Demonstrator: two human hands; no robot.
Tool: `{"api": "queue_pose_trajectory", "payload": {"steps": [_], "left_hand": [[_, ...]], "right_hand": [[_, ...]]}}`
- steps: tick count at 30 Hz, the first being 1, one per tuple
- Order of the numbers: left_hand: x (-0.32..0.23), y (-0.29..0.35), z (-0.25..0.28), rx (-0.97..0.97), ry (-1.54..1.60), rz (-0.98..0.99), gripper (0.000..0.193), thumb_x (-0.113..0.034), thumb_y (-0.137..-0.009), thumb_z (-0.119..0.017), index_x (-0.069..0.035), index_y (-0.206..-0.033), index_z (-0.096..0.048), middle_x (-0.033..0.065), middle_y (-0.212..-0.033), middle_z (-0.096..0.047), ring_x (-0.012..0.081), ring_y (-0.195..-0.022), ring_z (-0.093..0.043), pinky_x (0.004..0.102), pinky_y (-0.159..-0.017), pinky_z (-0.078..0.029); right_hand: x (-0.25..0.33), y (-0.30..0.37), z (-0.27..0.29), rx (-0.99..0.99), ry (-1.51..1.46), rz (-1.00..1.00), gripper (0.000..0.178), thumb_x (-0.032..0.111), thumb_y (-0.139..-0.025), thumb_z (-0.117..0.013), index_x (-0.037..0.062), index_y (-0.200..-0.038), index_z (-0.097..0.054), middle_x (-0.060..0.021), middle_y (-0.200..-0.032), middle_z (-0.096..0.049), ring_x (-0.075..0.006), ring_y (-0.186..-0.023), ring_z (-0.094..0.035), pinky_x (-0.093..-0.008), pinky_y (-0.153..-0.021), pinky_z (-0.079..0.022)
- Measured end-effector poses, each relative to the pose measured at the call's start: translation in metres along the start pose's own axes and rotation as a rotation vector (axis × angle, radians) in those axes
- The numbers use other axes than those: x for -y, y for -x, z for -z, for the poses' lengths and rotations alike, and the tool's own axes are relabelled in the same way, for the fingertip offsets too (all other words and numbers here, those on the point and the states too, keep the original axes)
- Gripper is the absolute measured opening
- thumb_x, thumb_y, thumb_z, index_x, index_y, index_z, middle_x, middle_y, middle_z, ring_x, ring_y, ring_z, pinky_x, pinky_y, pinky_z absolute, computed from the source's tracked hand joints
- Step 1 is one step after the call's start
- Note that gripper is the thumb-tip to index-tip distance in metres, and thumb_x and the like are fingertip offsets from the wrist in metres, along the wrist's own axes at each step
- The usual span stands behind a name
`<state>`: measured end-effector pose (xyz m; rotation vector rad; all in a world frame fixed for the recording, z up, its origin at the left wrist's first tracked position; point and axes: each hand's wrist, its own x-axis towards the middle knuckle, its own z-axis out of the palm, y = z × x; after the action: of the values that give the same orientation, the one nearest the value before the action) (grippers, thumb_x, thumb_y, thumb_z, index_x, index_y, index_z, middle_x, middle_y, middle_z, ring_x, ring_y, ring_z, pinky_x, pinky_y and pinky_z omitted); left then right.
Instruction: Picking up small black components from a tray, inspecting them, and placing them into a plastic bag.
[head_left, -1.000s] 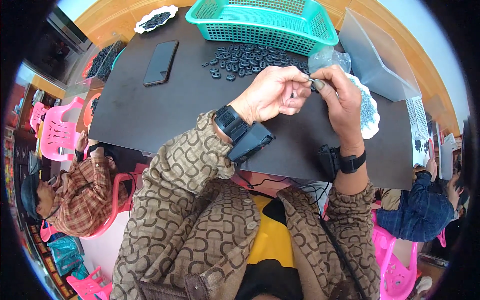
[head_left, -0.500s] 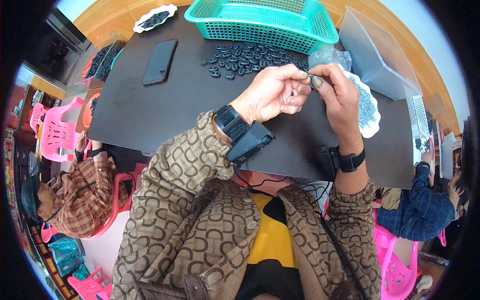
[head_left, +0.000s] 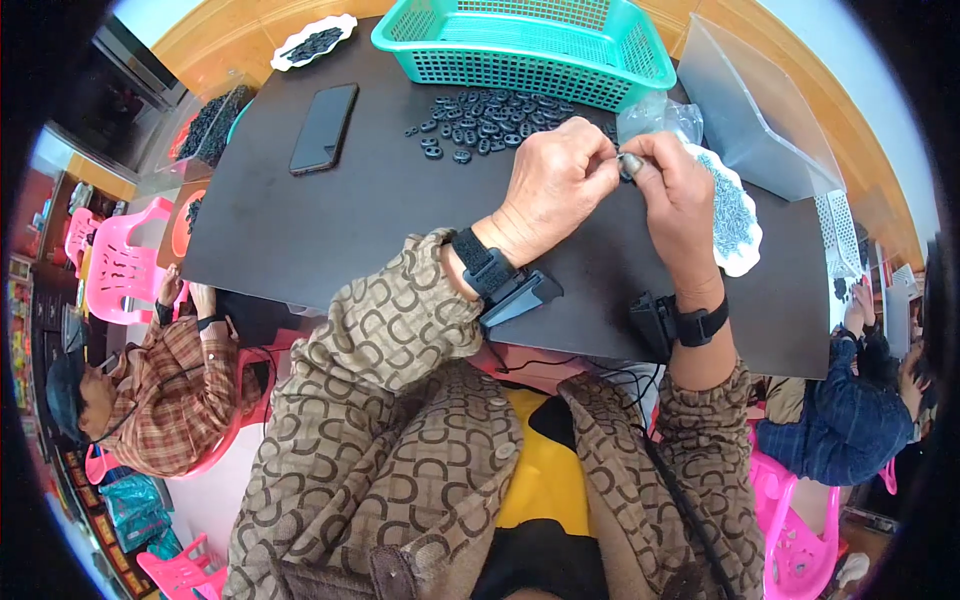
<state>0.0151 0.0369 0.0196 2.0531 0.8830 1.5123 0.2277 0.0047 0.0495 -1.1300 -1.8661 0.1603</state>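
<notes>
Left hand (head_left: 558, 172) and right hand (head_left: 682, 200) meet right of upper center, fingertips pinched together on a small piece (head_left: 623, 161), mostly hidden. Dark pieces (head_left: 490, 118) loose on tabletop (head_left: 400, 225), upper center, near green basket (head_left: 520, 66). White plate (head_left: 741, 267) with tiny bits (head_left: 733, 212), right side. Phone (head_left: 325, 128) upper left.

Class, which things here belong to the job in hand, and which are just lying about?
Probably the job's: left hand, right hand, tiny mostly hidden item between them, black pieces, white plate of bluish pieces.

Seemingly lying about: phone, pink chair.
</notes>
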Motion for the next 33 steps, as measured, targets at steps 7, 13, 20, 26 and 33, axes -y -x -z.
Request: {"api": "queue_pose_trajectory", "payload": {"steps": [7,13,20,26,33], "left_hand": [[-0.003,-0.006,0.001,0.024,-0.226,-0.15,0.013,-0.005,-0.102,-0.088,-0.002,-0.112,-0.08,0.0162,-0.098,-0.078,0.0376,-0.083,-0.082,0.0471,-0.075,-0.066],[-0.003,-0.01,-0.001,0.04,-0.002,-0.043,0.014,-0.011,-0.104,-0.086,0.0,-0.102,-0.077,0.0204,-0.094,-0.079,0.0408,-0.078,-0.079,0.0524,-0.072,-0.065],[-0.014,-0.013,0.015,0.185,0.657,0.545,0.021,-0.019,-0.113,-0.086,0.002,-0.107,-0.085,0.0025,-0.082,-0.075,0.0113,-0.073,-0.067,0.0329,-0.063,-0.052],[-0.012,-0.011,0.019,0.236,0.691,0.686,0.019,-0.024,-0.118,-0.084,-0.007,-0.109,-0.085,-0.0036,-0.085,-0.072,0.0046,-0.066,-0.057,0.0242,-0.056,-0.04],[0.005,-0.005,0.016,0.257,0.577,0.571,0.019,-0.024,-0.115,-0.082,-0.007,-0.107,-0.084,-0.0035,-0.086,-0.073,0.0042,-0.067,-0.057,0.025,-0.057,-0.04]], "right_hand": [[0.007,-0.003,0.003,0.017,0.15,0.08,0.011,0.001,-0.107,-0.079,0.005,-0.117,-0.079,-0.015,-0.108,-0.079,-0.0406,-0.095,-0.082,-0.0493,-0.08,-0.063],[0.011,-0.007,0.007,0.004,0.038,0.017,0.008,-0.001,-0.107,-0.08,0.0027,-0.115,-0.08,-0.0141,-0.106,-0.082,-0.034,-0.091,-0.082,-0.0443,-0.08,-0.063],[0.012,-0.005,0.01,0.035,-0.358,-0.306,0.006,0.0,-0.113,-0.08,-0.0011,-0.117,-0.085,-0.0007,-0.097,-0.083,-0.0095,-0.086,-0.073,-0.0299,-0.074,-0.056],[0.006,-0.005,0.012,0.138,-0.6,-0.513,0.011,0.006,-0.117,-0.079,0.0036,-0.122,-0.089,0.0046,-0.099,-0.081,-0.0039,-0.084,-0.067,-0.0221,-0.071,-0.047],[0.006,0.002,-0.01,0.025,-0.016,-0.028,0.005,-0.001,-0.113,-0.077,0.0002,-0.117,-0.079,-0.0077,-0.099,-0.082,-0.0194,-0.087,-0.077,-0.0367,-0.078,-0.059]]}}
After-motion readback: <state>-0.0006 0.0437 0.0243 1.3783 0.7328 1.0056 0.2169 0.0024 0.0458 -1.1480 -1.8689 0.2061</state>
